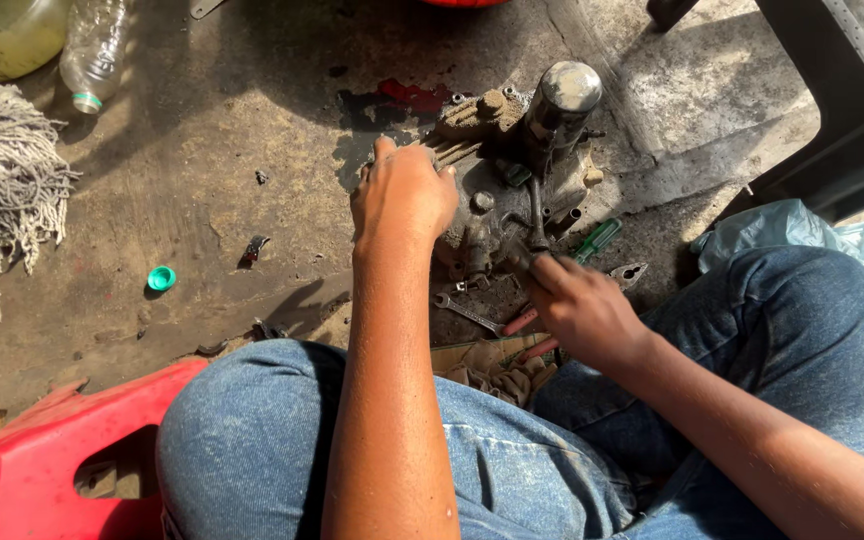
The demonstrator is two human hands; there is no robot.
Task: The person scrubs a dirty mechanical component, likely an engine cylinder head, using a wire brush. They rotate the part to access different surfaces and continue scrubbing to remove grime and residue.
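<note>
A greasy metal engine part (497, 190) lies on the concrete floor between my knees, with a dark cylinder (559, 105) standing on its far side. My left hand (402, 195) rests on the part's left edge, fingers curled over it. My right hand (577, 305) is closed around a dark tool handle (517, 255) that points into the middle of the part. A green-handled screwdriver (597, 240), a spanner (467, 313) and red-handled pliers (524, 322) lie right beside my right hand.
A red plastic stool (42, 460) is under my left leg. A mop head (2, 190), a clear bottle (92, 50) and a green cap (160, 278) lie at the left. A blue plastic bag (802, 230) and a black frame (832, 110) are at the right.
</note>
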